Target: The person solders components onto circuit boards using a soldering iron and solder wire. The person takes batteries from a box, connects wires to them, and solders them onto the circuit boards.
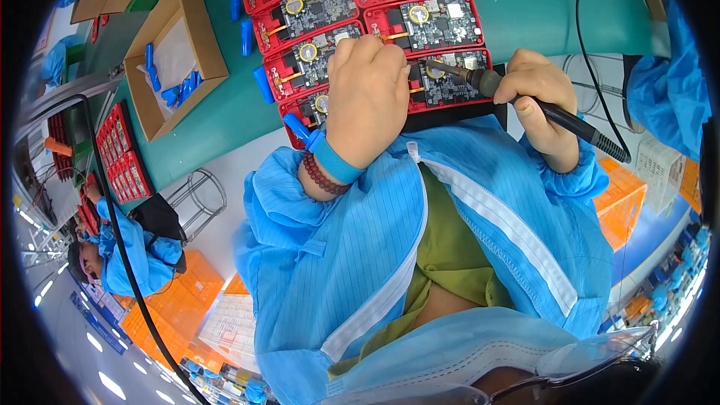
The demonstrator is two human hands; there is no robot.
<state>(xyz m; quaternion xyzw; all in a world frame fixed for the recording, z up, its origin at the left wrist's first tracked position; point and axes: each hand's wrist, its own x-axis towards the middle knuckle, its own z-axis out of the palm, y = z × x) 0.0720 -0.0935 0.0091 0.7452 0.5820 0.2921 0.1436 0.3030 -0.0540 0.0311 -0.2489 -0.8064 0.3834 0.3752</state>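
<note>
One soldering iron point(487, 82), prob. light/stiff, hold by handle point(572, 121); R hand point(541, 91) pinches it over near-right PCB point(452, 93), L hand point(367, 101) curled, can't tell on what.

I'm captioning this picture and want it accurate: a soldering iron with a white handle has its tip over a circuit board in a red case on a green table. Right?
Not quite: in the head view, the soldering iron has a black handle, not white. Its tip is over a circuit board in a red case on a green table.
</note>
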